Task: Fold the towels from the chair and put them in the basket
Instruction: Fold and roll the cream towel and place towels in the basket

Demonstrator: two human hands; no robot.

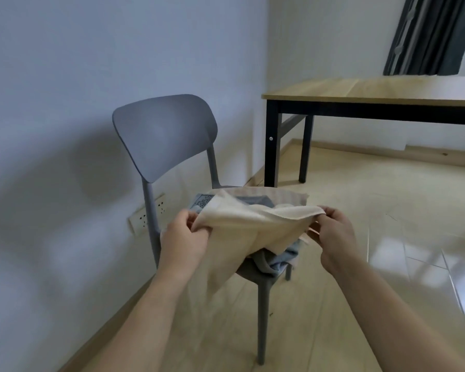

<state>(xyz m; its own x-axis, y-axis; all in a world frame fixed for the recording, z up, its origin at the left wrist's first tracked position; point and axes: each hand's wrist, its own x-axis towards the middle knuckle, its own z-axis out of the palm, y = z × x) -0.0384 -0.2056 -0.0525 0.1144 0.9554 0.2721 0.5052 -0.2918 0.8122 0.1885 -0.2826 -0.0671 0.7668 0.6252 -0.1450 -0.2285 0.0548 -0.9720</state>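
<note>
Beige towel (242, 232) pinched between both hands.

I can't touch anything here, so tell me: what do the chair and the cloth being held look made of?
Chair: probably moulded plastic, matt grey, since back and legs flow together seamlessly. Beige towel: soft woven fabric, likely cotton; it sags and creases between the left hand and right hand.

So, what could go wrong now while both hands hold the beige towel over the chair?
The beige towel hangs slack between the left hand and right hand, so the fold may come out uneven. Its lower edge drapes over the grey towels on the chair, and lifting might drag one to the floor. No basket is in view.
</note>
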